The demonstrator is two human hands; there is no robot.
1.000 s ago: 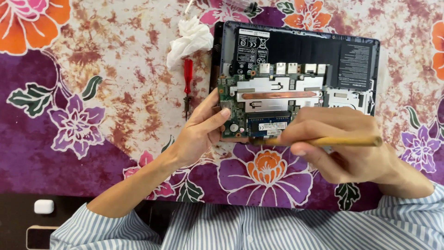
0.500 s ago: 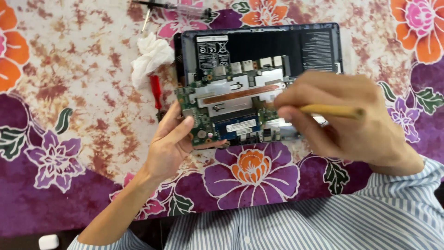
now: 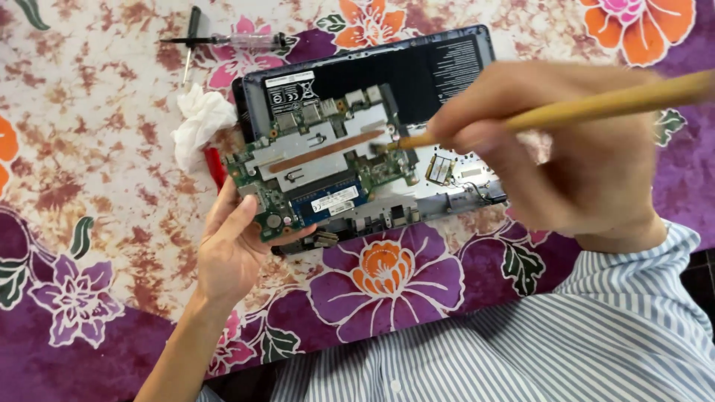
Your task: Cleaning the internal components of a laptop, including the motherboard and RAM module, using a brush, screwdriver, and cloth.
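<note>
Green laptop motherboard [image 3: 316, 175] now lifted at its left edge, gripped by left hand [image 3: 234, 249]; right hand [image 3: 566, 149] pinches wooden-handled brush [image 3: 596, 106], tip moved onto board.

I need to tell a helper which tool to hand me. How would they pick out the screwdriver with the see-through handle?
Start at the opened laptop lying on the flowered cloth. Look just past its upper left corner, above the crumpled white tissue. The screwdriver lies there flat; its clear handle sets it apart from the black tool crossing its shaft and the red-handled one below the tissue.
</note>
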